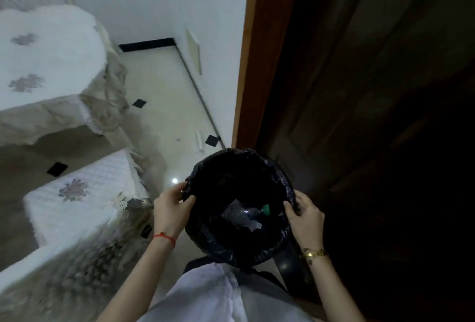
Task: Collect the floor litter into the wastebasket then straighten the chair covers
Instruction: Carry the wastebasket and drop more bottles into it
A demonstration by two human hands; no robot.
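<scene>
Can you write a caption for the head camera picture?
Both hands, left and right, grip the bag-lined wastebasket holding a plastic bottle.

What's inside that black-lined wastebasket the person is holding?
Inside the wastebasket, against the black liner, lies a crushed clear plastic bottle with a green cap and a pale scrap. The rest of the bottom is too dark to make out.

Both hands on the wastebasket [240, 208]: left hand [171, 206] pinching the black liner rim, right hand [305, 215] gripping opposite. Crushed bottle [244, 215] inside. Another bottle [199, 140] lying by the wall.
</scene>
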